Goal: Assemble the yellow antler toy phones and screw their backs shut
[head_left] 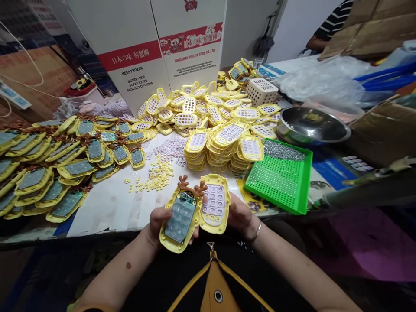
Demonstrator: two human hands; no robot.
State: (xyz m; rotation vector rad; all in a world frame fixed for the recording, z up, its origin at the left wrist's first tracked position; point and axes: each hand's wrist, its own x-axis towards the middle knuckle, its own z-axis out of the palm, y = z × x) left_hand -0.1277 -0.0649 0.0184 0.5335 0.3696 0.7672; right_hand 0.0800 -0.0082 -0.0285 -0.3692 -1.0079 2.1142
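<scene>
My left hand (159, 223) is closed around a yellow toy phone half (180, 216) with brown antlers and a green circuit board under a clear-grey pad. The thumb lies on its left edge. In my right hand (242, 216) is a yellow shell half (214, 203) with a pale lilac keypad set inside, gripped at its right side. The two halves are side by side, their edges touching or overlapping slightly. Just beyond them stand stacks of similar shells with keypads (229, 134). Small yellow pieces (159, 175) and pinkish button pieces (170, 149) lie loose on the table.
Many circuit-board halves (68, 169) are piled at left. Shells with holes (188, 106) heap up before a white carton (191, 52). At right are a green tray (276, 182) of small metal screws, a steel bowl (313, 123) and a cream basket (261, 91). A person's striped sleeve (333, 21) shows behind.
</scene>
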